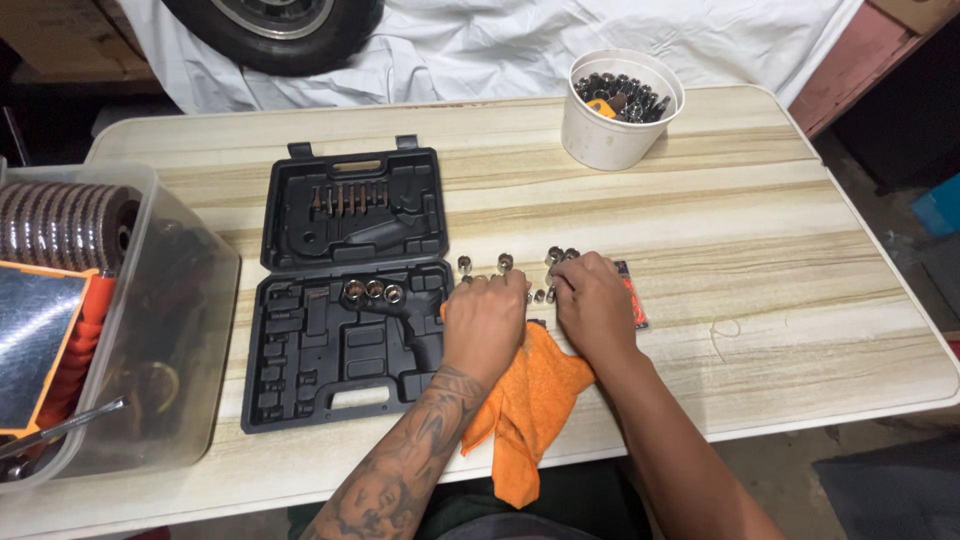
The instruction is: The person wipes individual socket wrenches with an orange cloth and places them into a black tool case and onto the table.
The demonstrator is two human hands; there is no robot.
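Head view: both hands (540,310) rest curled, fingertips touching the sockets (505,263) just ahead.

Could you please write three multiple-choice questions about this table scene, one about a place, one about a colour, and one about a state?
1. Where does the white bucket stand?
A. at the far edge of the table
B. inside the tool case
C. on the floor

2. What colour is the cloth under the hands?
A. blue
B. orange
C. white

3. In what state is the black tool case?
A. shut and latched
B. standing on its side
C. lying open and flat

Answers:
1. A, it stands near the far edge, right of the case.
2. B, bright orange shows below the left hand and right hand.
3. C, lid and base both show their moulded slots, with three sockets in the base.
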